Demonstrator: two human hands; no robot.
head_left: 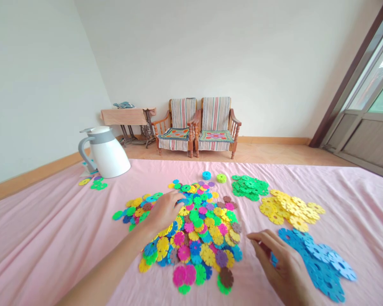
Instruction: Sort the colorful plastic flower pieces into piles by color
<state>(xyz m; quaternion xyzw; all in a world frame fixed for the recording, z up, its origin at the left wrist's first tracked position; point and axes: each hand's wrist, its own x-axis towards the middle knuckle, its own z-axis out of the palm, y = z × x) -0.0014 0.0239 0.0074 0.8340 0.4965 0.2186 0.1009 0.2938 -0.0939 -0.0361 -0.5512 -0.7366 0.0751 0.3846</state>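
Observation:
My left hand reaches over the heap of mixed plastic snowflake discs. Its fingers are bent, with thumb and forefinger apart just above blue discs. Nothing shows between them, though the fingers farther down are hidden. To the right of the heap, my right hand is curled, thumb and forefinger tips close together. A blue disc shows in the gap behind the thumb, seemingly held in the hand. Beside that hand lies a pile of blue discs. Yellow discs and green discs form separate piles farther back.
Short stacks of blue discs and lime discs stand behind the heap. A white jug with a grey handle stands back left, by a few loose discs. A pink cloth covers the surface. Two wooden armchairs stand beyond.

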